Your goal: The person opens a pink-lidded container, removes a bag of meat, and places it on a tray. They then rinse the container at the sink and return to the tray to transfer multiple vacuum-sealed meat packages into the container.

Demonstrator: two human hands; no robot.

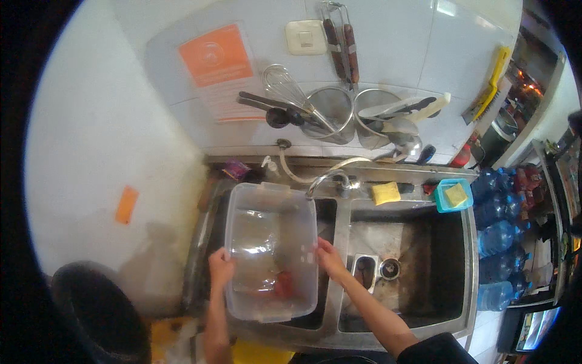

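Note:
A clear plastic storage tub (298, 227) sits over the left basin of a steel double sink. Something red (284, 284) shows in its lower right part; whether it lies inside or beneath cannot be told. My left hand (222, 267) grips the tub's left rim, and my right hand (328, 258) holds its right rim. The curved chrome faucet (332, 175) reaches over the tub's upper right corner. In the right basin, a small metal container (365, 273) stands beside the drain (389, 269).
Yellow sponges (386, 193) lie on the sink's back ledge, one in a turquoise tray (439, 196). Mesh utensil holders (329, 111) hang above with a wire whisk (286, 86). Blue water bottles (495, 239) stand at the right; a dark bin (97, 309) stands at the lower left.

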